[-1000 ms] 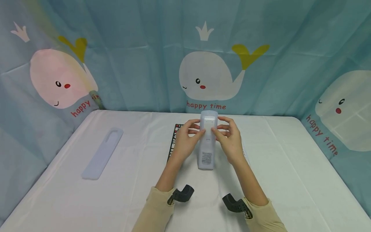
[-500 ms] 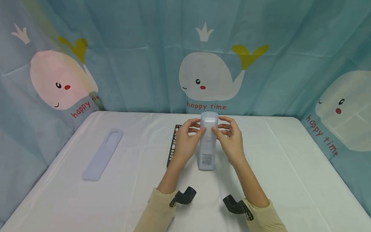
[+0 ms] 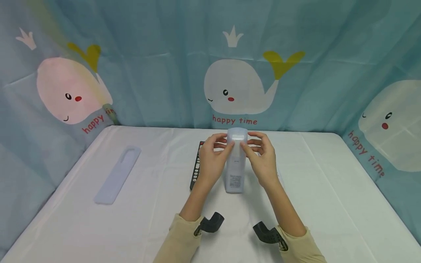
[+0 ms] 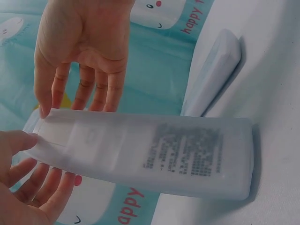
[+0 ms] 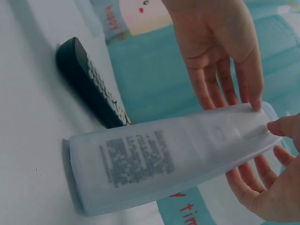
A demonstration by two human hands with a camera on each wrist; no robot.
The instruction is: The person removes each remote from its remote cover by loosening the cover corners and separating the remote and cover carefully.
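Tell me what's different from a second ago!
The thumbs moved a little up the case, nearer its top end. Nothing was grabbed or let go. The left grip and right grip stayed on it; the black remote and flat case stayed put.

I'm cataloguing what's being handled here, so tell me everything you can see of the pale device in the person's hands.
The pale device is long and slim, inside a cloudy, translucent cover that looks like soft plastic. A block of dark print, too blurred to read, shows through near its lower end; its far face is hidden. It leans with its upper end raised, the lower end apparently on the white table. The left hand and right hand hold its upper part, thumbs on the printed face.
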